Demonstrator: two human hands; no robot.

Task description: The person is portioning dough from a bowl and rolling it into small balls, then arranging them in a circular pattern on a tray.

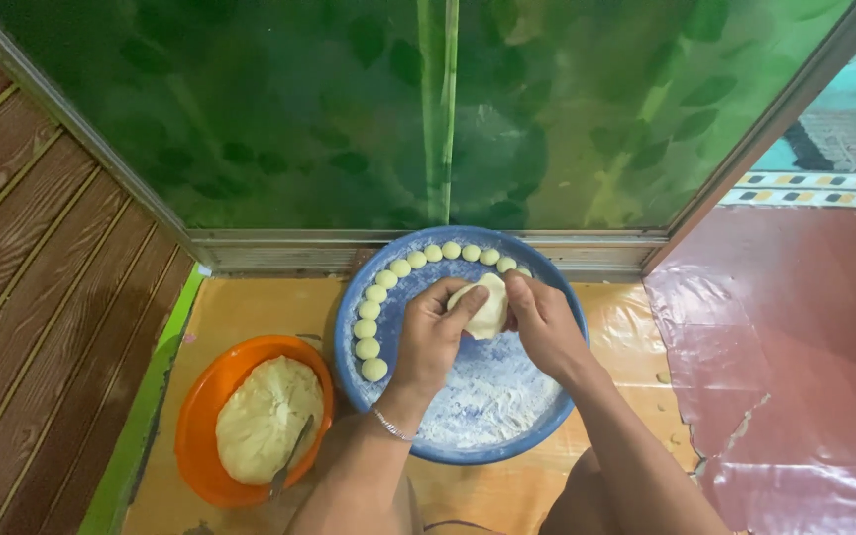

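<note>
Both hands pinch one dough piece over my floured blue tray: left hand and right hand closed on it, small dough balls lining the rim.

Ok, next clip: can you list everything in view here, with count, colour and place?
blue tray: one, blue, floured, centre of the floor mat
small dough balls: about fifteen, pale yellow, in a row along the tray's left and far rim
dough piece: one, pale, held over the tray between both hands
orange bowl: one, orange, left of the tray
dough mass: one, pale yellow, in the orange bowl
spoon: one, metal, in the bowl against the dough
glass door: green leaf-patterned, beyond the tray
left hand: bracelet at wrist, pinching the dough piece
right hand: pinching the dough piece
</note>
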